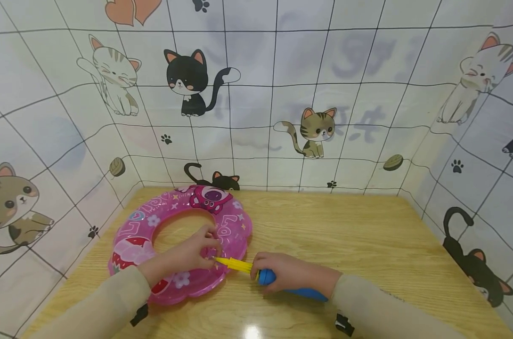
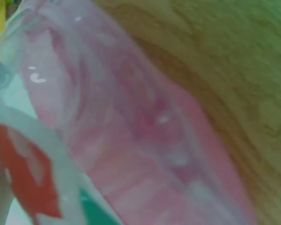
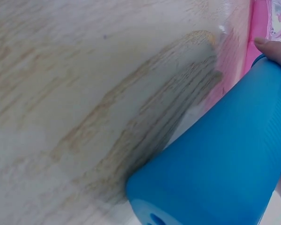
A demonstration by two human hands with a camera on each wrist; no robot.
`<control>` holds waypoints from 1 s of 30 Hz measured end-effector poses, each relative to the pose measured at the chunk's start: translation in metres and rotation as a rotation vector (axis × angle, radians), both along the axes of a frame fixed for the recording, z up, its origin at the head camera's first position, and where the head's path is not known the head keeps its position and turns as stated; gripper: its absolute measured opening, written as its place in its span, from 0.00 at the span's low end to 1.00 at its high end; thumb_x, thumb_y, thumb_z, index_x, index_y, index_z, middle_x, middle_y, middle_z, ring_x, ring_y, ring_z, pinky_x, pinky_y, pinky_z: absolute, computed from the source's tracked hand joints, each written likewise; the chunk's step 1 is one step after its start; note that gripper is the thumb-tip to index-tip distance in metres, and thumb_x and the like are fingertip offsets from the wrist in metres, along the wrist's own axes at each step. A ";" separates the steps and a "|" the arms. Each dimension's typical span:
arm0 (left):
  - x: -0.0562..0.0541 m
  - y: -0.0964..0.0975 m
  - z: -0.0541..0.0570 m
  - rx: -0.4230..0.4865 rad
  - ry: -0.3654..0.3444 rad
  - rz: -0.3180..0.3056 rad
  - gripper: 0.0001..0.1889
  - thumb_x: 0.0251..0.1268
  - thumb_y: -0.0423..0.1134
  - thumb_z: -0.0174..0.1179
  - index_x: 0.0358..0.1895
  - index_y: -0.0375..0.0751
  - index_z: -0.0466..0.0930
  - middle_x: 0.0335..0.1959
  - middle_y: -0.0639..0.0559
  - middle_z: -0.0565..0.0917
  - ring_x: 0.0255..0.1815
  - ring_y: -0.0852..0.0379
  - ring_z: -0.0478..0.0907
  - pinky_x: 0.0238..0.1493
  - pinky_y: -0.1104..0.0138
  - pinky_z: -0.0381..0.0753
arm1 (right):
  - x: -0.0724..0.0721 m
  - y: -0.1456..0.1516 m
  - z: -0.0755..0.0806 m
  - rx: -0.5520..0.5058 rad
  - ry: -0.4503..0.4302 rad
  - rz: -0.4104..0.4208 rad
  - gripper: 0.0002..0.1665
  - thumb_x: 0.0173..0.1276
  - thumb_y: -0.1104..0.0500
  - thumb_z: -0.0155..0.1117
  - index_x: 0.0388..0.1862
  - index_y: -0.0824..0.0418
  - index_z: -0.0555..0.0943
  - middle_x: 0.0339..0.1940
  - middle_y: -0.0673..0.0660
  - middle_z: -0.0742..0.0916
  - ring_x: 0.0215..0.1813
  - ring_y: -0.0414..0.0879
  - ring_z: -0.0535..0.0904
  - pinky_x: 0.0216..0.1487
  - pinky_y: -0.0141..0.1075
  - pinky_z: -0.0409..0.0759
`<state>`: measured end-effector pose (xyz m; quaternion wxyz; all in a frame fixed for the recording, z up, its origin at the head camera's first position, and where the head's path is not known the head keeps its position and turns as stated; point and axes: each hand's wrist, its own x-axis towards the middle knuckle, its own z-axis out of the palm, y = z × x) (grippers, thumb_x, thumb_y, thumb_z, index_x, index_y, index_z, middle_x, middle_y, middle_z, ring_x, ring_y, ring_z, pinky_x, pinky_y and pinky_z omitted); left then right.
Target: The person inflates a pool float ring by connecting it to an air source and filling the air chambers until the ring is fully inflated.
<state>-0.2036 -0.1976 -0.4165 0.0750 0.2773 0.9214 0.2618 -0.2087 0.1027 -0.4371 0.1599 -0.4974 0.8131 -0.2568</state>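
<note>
A pink inflatable swim ring (image 1: 131, 226) with flowers, a strawberry and a cartoon bear lies on the left of the wooden table. My left hand (image 1: 188, 252) reaches over its near right side and pinches the ring's clear valve with curled fingers. A hand pump with a yellow nozzle (image 1: 239, 265) and blue body (image 3: 215, 154) is gripped by my right hand (image 1: 283, 272). The nozzle's tip meets the valve at my left fingertips; whether it sits inside is hidden. Close up, the left wrist view shows the ring's pink film (image 2: 117, 122), wrinkled and blurred.
Wooden table (image 1: 332, 226) stretches to the right and behind the pump. Cloth walls (image 1: 256, 103) printed with cats and a grid enclose the table at the back and on both sides.
</note>
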 end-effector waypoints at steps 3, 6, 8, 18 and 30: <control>-0.001 -0.001 -0.004 0.034 -0.013 -0.005 0.14 0.53 0.35 0.72 0.34 0.63 0.80 0.57 0.48 0.64 0.60 0.46 0.64 0.55 0.55 0.78 | -0.001 0.000 -0.001 -0.021 -0.048 -0.003 0.19 0.57 0.58 0.76 0.45 0.45 0.80 0.47 0.39 0.77 0.47 0.36 0.73 0.54 0.32 0.75; -0.003 -0.001 -0.006 0.043 -0.009 -0.015 0.15 0.52 0.35 0.72 0.34 0.62 0.79 0.59 0.48 0.64 0.62 0.45 0.63 0.56 0.53 0.77 | -0.002 0.001 -0.002 -0.060 -0.102 -0.002 0.18 0.57 0.60 0.76 0.45 0.47 0.81 0.46 0.40 0.78 0.47 0.36 0.74 0.55 0.33 0.74; -0.003 -0.001 -0.007 0.041 -0.015 -0.015 0.15 0.52 0.35 0.72 0.33 0.63 0.79 0.61 0.48 0.63 0.63 0.45 0.62 0.57 0.53 0.77 | -0.003 0.001 -0.001 -0.085 -0.131 0.002 0.18 0.56 0.62 0.76 0.44 0.48 0.82 0.46 0.40 0.79 0.47 0.37 0.74 0.55 0.33 0.74; -0.004 -0.002 -0.005 0.036 -0.063 -0.045 0.14 0.53 0.37 0.72 0.35 0.64 0.79 0.61 0.49 0.63 0.63 0.45 0.62 0.57 0.52 0.76 | 0.002 0.001 0.004 -0.059 0.001 0.033 0.19 0.54 0.64 0.76 0.44 0.51 0.82 0.44 0.42 0.79 0.44 0.35 0.73 0.52 0.30 0.75; -0.003 0.004 -0.004 0.003 -0.007 -0.060 0.14 0.52 0.40 0.73 0.32 0.64 0.77 0.54 0.52 0.63 0.58 0.50 0.64 0.55 0.58 0.78 | 0.007 -0.001 0.002 -0.020 0.026 -0.004 0.20 0.54 0.64 0.75 0.45 0.50 0.82 0.46 0.42 0.79 0.46 0.34 0.73 0.53 0.29 0.75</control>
